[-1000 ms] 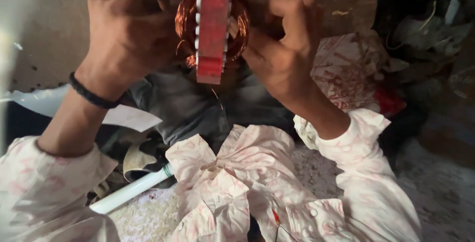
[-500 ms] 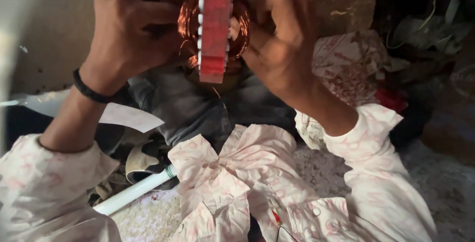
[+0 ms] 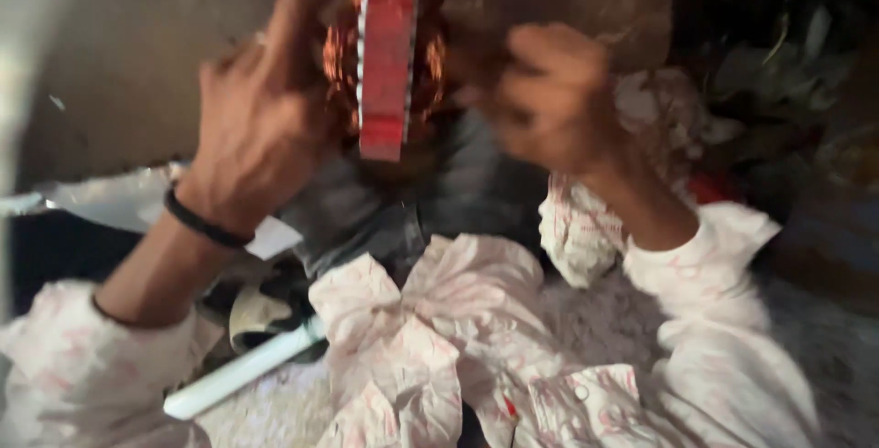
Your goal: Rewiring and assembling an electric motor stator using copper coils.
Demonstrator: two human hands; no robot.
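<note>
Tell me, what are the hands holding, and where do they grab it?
Both hands, left hand and right hand, hold a red motor core by its copper-wound sides.

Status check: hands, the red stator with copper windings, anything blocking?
Left hand gripping the red stator from its side. Right hand at the copper windings, blurred. Nothing between hands and part; white tube lies below, apart.

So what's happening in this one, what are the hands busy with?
A person holds a red ring-shaped motor core wound with copper wire up in front of them, edge-on to the camera. The left hand, with a black band on its wrist, grips one side; the right hand is at the other side, blurred. Below lie a white tube and the person's pale patterned clothing.
</note>
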